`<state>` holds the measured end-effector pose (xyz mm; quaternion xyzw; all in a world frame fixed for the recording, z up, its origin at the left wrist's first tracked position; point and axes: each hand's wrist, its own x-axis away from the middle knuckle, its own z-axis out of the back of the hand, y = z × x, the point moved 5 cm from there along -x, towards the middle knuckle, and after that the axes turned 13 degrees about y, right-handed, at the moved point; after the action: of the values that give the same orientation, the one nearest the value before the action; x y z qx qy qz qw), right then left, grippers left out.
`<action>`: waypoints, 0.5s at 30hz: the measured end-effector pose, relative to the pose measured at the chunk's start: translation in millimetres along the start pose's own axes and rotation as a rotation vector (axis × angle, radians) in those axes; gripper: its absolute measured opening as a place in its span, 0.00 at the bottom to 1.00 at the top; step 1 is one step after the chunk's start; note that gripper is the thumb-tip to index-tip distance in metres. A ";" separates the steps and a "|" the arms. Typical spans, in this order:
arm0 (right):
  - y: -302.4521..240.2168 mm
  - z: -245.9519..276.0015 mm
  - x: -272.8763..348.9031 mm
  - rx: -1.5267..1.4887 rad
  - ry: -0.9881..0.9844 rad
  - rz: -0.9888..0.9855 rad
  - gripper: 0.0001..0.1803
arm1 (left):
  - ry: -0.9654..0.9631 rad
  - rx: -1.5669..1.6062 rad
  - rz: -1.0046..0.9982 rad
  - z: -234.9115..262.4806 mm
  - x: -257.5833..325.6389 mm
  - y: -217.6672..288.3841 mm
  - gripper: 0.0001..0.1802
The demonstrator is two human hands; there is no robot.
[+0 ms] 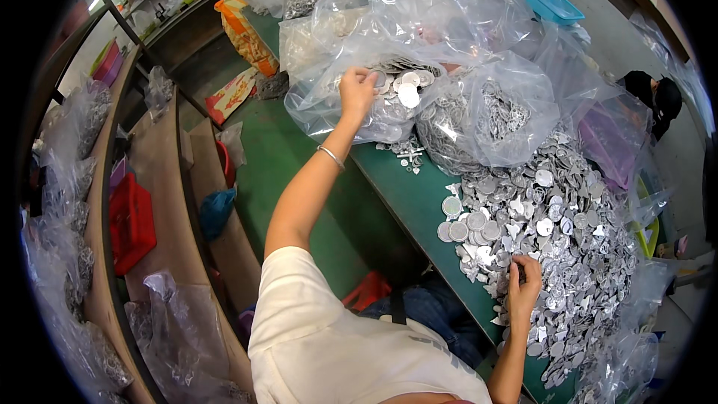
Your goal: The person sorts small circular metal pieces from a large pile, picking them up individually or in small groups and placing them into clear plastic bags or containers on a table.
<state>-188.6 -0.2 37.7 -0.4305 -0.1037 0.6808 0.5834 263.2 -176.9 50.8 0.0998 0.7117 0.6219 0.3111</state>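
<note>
Silvery metal pieces [572, 269] – round discs [458, 231] among them – lie heaped on a green tabletop [419, 202].

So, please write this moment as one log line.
left hand: at bag of discs; right hand: at metal pile; table: green

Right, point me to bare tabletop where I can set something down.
A narrow strip of green table shows bare between its left edge, the small crosses and the loose metal pile. Crowded: the pile around the right hand, and the far end under clear bags.
</note>
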 end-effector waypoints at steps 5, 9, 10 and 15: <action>-8.6 3.2 -0.3 -0.114 0.070 -0.028 0.09 | -0.395 0.272 0.044 -7.3 75.3 60.6 0.10; -38.6 -4.1 -1.6 -0.318 0.005 -0.123 0.16 | -0.958 0.253 0.160 -13.8 200.9 108.6 0.09; -50.1 -9.4 -3.0 -0.400 0.000 -0.138 0.15 | -1.027 0.275 0.194 -12.4 225.5 111.1 0.09; -64.4 -27.7 -1.7 -0.380 -0.175 -0.160 0.09 | -1.035 0.327 0.258 -5.6 270.6 122.2 0.06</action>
<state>-123.6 7.5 63.1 -0.4624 -0.3140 0.6353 0.5328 17.2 -13.1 80.4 0.5255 0.5353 0.4060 0.5220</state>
